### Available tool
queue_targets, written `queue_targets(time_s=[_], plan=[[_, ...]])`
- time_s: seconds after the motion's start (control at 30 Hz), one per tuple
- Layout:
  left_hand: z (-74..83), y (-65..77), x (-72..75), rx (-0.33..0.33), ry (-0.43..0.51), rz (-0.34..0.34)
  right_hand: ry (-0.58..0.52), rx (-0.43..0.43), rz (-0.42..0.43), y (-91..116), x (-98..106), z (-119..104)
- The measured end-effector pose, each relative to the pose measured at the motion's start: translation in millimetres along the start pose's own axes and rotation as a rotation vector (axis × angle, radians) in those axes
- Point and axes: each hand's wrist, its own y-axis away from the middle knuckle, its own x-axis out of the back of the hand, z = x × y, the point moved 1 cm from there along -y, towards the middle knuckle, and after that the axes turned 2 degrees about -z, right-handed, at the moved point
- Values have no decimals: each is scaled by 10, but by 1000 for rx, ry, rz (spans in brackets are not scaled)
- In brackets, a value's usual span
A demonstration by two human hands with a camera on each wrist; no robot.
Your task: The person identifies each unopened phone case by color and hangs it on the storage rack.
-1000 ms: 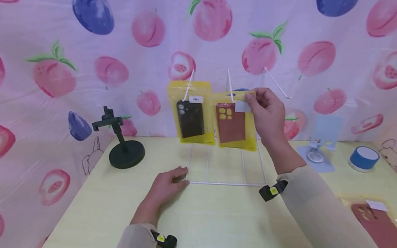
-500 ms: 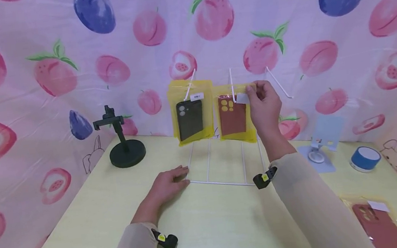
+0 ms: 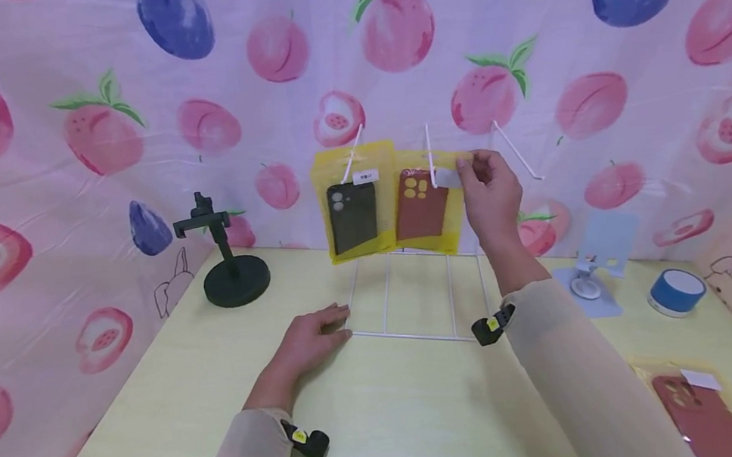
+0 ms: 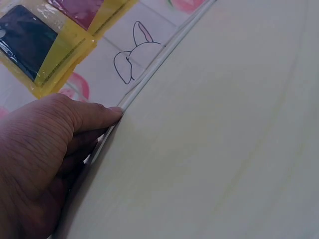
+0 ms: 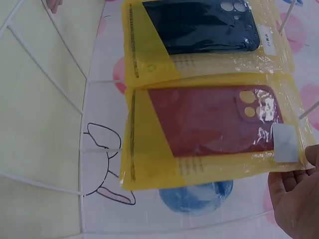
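My right hand [image 3: 494, 197] pinches the upper right corner of a yellow clear-front pouch holding a red phone case [image 3: 420, 206]. The pouch's top overlaps the middle white hook [image 3: 429, 152] in the head view; a blank white label [image 5: 285, 143] shows near the pinched corner. Beside it, a similar pouch with a black phone case [image 3: 354, 218] hangs on the left hook [image 3: 351, 154]. Down on the table, my left hand [image 3: 307, 341] holds the front left corner of the white wire rack [image 3: 413, 336], thumb on the front bar; some of its fingers are hidden in the left wrist view.
The right hook [image 3: 517, 149] carries nothing. A black phone stand [image 3: 235, 279] is at left; a light-blue stand [image 3: 592, 284] and a blue-and-white cylinder [image 3: 677, 291] are at right. Another bagged red case [image 3: 704, 412] lies front right. A fruit-print curtain [image 3: 271, 11] backs the table.
The right hand has raised the red-case pouch and brought it back toward the middle hook; its lower edge now tilts left against the black-case pouch. The left hand keeps its place on the rack.
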Motion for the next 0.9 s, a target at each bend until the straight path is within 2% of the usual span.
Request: queue_targets(time_s=[0.13, 0.27, 0.43, 0.6, 0.67, 0.8, 0.9], plan=[[13, 3, 3, 1, -2, 0, 18, -32, -26, 61, 133, 153], [29, 1, 10, 10, -2, -4, 28, -116, -100, 196, 375, 343], [29, -14, 17, 12, -9, -3, 51, -171, -243, 384, 783, 558], [11, -14, 2, 17, 0, 6, 40, -205, -273, 609, 1286, 710], [3, -6, -15, 29, 6, -1, 87, -229, -269, 720, 1515, 779], [-5, 23, -41, 47, 9, -17, 254, -251, -294, 914, 1982, 974], [10, 41, -42, 36, 11, -11, 344, -304, -353, 1005, 2321, 1126]])
